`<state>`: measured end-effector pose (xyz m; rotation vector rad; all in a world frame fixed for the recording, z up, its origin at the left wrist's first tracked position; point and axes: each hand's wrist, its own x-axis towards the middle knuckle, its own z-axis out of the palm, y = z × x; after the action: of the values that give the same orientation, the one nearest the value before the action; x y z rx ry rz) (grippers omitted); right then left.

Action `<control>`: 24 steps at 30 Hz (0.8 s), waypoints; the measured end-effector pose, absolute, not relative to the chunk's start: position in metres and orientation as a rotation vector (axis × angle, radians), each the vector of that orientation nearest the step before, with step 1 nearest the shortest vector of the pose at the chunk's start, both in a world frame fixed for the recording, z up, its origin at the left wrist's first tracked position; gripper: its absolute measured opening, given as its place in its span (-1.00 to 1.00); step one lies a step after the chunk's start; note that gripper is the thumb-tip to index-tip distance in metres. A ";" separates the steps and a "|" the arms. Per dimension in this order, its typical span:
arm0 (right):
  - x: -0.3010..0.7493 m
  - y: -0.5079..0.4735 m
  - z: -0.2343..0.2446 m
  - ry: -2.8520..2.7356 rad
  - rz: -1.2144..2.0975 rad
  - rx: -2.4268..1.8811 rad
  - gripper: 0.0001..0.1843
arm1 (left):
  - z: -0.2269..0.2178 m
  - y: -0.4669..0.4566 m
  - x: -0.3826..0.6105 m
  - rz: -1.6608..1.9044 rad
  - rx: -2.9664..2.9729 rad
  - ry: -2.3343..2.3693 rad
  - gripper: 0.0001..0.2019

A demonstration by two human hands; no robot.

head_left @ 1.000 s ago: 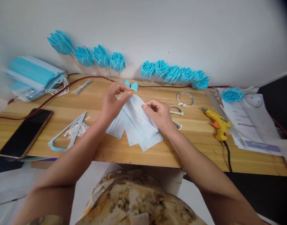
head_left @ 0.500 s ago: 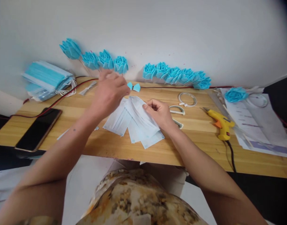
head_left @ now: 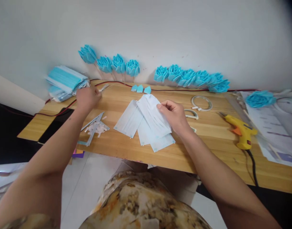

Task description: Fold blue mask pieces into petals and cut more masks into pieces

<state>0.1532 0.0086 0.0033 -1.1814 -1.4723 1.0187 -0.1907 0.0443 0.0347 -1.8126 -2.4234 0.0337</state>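
Note:
My right hand pinches the upper right edge of a pale, pleated face mask between thumb and fingers. Beneath and beside it, several more mask pieces lie fanned out on the table. My left hand is over at the left back, its fingers closed at the near end of a small bundle of thin white strips. Whatever sits between those fingertips is too small to make out. Small blue cut petals lie in a row behind the masks.
Blue flowers on sticks and more blue flowers lean on the wall. Packed masks, a phone and white scraps are at left. Tape rolls, a yellow glue gun and papers are at right.
My left hand has moved left from beside the masks to the white strips, uncovering the scraps. My right hand keeps hold of the mask. The view has shifted left.

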 end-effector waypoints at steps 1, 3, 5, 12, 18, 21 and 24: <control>0.153 0.009 0.003 -1.471 1.021 -1.179 -0.79 | 0.031 0.045 -0.189 0.061 -1.820 -2.420 -0.56; 0.153 0.009 0.003 -1.472 1.021 -1.176 -0.78 | 0.024 0.049 -0.187 0.094 -1.827 -2.400 -0.57; 0.154 0.010 0.002 -1.470 1.017 -1.173 -0.78 | 0.019 0.053 -0.187 0.118 -1.834 -2.390 -0.59; 0.154 0.010 0.002 -1.452 1.026 -1.162 -0.78 | 0.018 0.058 -0.194 0.168 -1.832 -2.438 -0.64; 0.154 0.007 0.008 -1.357 1.111 -1.169 -0.77 | 0.036 0.050 -0.185 -0.020 -1.900 -2.451 -0.58; 0.155 0.006 0.013 -1.297 1.185 -1.134 -0.77 | 0.047 0.040 -0.156 -0.474 -2.044 -2.398 -0.60; 0.157 0.005 0.017 -1.220 1.247 -1.091 -0.73 | 0.050 0.029 -0.115 -1.252 -2.430 -2.394 -0.55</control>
<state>0.1570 0.0052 0.0167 -1.0909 -1.2202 1.2468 -0.1152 0.0287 0.0500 -2.4296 -2.3939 -1.2519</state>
